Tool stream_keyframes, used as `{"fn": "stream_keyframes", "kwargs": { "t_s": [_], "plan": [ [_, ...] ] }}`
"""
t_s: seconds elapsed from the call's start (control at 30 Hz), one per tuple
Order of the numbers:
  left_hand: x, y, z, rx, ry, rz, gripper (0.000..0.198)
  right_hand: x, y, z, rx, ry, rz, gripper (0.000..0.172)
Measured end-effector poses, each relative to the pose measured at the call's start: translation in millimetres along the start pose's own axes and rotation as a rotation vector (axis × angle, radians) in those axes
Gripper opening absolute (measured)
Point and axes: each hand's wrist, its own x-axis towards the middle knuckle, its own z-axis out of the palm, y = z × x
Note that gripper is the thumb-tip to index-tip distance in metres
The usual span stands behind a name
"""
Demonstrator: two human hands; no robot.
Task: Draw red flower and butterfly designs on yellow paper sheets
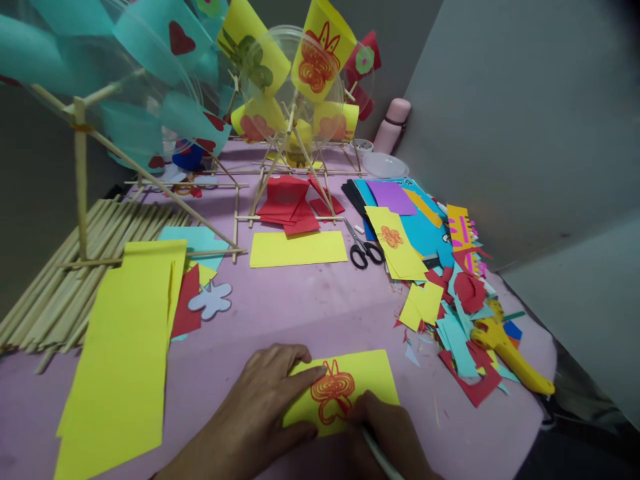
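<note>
Head view: the card (375,373) lies flat on the near part of the table (300,310), just in front of the person and between the two hands, its long axis running left to right with the right end a little farther off. The left hand (267,400) rests on the card's left end, thumb and forefinger spread apart, the forefinger reaching to the upper left of the red butterfly (333,387). The right hand (385,427) is closed around a pen (379,455), fingertips against the butterfly's lower right wing; of the two hands it is the nearer to that wing, which lies just left of its fingertips. The pen slants from there toward the viewer and to the right; its tip is hidden. The butterfly's feelers point to the card's far edge. Beyond the card lies a yellow strip (299,249), with scissors (367,252) at its right end; a glue gun (515,357) lies among scraps (457,343) on the right. No brand or writing can be read on the pen, the glue gun or the pink flask (393,127).
</note>
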Motion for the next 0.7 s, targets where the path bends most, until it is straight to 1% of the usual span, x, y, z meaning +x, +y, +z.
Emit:
{"fn": "stream_keyframes", "kwargs": {
  "t_s": [0.2, 0.33, 0.47, 0.7],
  "plan": [
    [-0.4, 1.2, -0.7, 0.002, -0.041, -0.022, 0.071, -0.4, 1.4, -3.0, -0.035, -0.003, -0.041, 0.011],
    [0.0, 1.2, -1.3, 0.003, -0.028, -0.018, 0.070, -0.8, 1.4, -5.6, -0.066, -0.011, -0.012, 0.010],
    [1.6, 1.8, -2.6, -0.002, -0.031, -0.029, 0.065, -0.9, -1.1, -6.6, -0.055, 0.018, 0.016, 0.010],
    [2.3, 0.6, -2.1, -0.009, -0.052, -0.034, 0.070, -1.3, -2.2, -6.8, -0.053, 0.053, 0.041, 0.008]
  ]
}}
